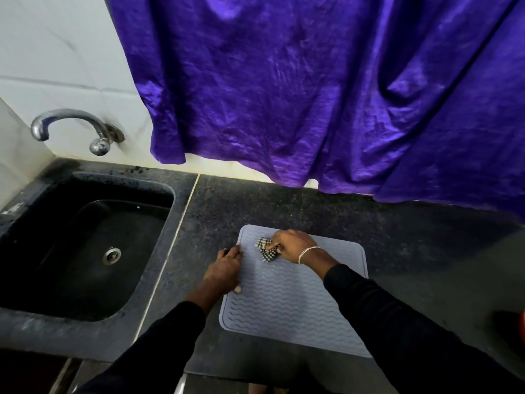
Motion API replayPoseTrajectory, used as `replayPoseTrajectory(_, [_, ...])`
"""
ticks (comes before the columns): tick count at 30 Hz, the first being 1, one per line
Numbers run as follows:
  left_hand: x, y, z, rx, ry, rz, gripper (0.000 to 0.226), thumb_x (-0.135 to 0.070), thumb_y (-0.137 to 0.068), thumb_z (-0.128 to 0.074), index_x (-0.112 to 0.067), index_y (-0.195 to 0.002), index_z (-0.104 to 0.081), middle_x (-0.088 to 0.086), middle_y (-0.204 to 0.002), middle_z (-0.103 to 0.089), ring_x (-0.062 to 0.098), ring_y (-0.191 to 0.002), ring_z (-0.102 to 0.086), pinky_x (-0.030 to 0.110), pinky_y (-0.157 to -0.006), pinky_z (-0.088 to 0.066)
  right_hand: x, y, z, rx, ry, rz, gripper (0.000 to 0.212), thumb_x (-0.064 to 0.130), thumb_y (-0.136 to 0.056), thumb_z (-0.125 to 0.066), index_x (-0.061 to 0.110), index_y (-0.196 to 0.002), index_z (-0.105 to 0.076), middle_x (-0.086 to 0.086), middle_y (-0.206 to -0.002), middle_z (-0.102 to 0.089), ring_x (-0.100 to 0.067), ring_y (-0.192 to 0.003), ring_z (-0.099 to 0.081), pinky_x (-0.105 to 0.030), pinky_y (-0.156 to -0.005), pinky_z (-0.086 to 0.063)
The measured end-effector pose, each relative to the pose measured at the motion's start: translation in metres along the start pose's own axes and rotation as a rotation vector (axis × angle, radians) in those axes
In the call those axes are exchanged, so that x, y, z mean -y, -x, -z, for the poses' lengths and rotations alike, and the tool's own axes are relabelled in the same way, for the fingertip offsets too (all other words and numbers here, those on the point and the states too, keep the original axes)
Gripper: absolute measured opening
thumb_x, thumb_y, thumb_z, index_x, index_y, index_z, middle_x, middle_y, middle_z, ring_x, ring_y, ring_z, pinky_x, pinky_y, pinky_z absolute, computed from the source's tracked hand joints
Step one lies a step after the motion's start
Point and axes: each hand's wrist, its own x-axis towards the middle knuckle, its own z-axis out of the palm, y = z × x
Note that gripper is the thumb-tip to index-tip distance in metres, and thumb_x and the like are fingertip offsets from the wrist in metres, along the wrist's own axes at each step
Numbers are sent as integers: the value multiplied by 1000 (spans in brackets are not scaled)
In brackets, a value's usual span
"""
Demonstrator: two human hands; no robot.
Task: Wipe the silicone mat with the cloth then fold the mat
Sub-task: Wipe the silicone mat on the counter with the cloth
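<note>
Right hand [292, 245] presses a bunched cloth [266, 249] onto the flat mat [292, 302]; left hand [227, 270], fingers apparently spread, pins its edge.

Wall: white tiles [56, 52] showing behind a hanging purple curtain [312, 95].
Counter: dark speckled granite [369, 220] holding a black sink [34, 317].
Tap: chrome [71, 123], projecting from the wall.

Under the right hand [295, 245], a matt, wave-ribbed silicone mat [292, 302] and checked woven cloth [266, 249]; beside the left hand [225, 268], speckled polished-stone worktop [397, 240]; glossy metal tap [74, 129].
</note>
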Motion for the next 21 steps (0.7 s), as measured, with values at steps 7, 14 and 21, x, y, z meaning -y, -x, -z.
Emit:
replayPoseTrajectory(7, [1,-2,-2,-21,-34,-22,82,-14,-88,-67,-6,-156,-22,8,-166,-8,36,-150,-17,49,-117,-36,1,10,-24,-28,-34,13,51,9,-92,-55,36,-135,-64,9,-147,-57,-18,-135,-54,-33,-109,-45])
replayPoseTrajectory(14, [9,-7,8,62,-73,-61,94,-25,-80,-80,-11,-156,-27,5,-166,-10,40,-146,-21,48,-115,-38,-13,10,-6,33,3,-54,44,15,-89,-60,36,-126,-70,8,-140,-63,-19,-131,-58,-32,-108,-46])
replayPoseTrajectory(21, [13,0,7,23,-101,-63,88,-20,-86,-72,-14,-158,-21,2,-166,-10,35,-140,-27,52,-107,-47,24,-19,-1,0,-66,-17,46,14,-92,-62,37,-132,-66,5,-144,-61,-23,-131,-59,-37,-111,-47])
